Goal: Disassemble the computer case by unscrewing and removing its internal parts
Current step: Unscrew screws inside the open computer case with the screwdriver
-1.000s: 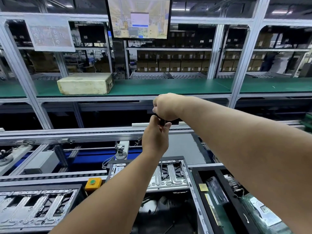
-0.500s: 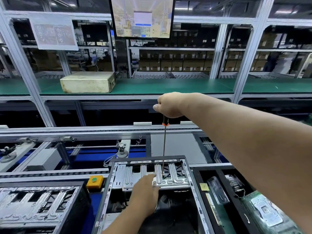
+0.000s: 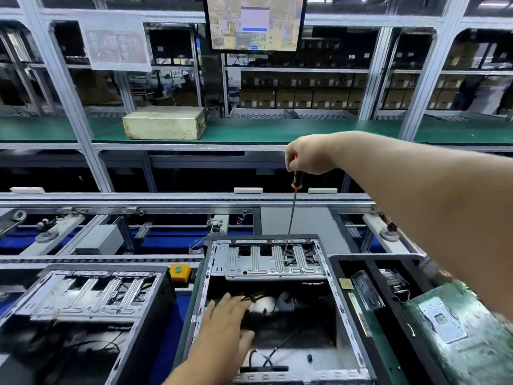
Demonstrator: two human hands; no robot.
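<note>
An open black computer case [image 3: 341,307] stands in front of me, with a silver drive cage [image 3: 249,262] across its far end. My right hand [image 3: 311,154] grips the black and orange handle of a long screwdriver [image 3: 291,218] held nearly upright; its tip sits on the drive cage at the right. My left hand [image 3: 224,320] reaches into the case with its fingers spread, over black cables and a white part [image 3: 263,307]. I cannot tell whether it touches them.
A second open case [image 3: 83,301] stands at the left, with an orange box bearing a green button [image 3: 180,271] between the two. At the right a black tray [image 3: 369,323] holds a green circuit board [image 3: 460,334] and small parts. Conveyor rails and shelving run behind.
My left hand left the screwdriver shaft, dropped past the drive cage and reached down into the case. My right hand kept the screwdriver on the cage.
</note>
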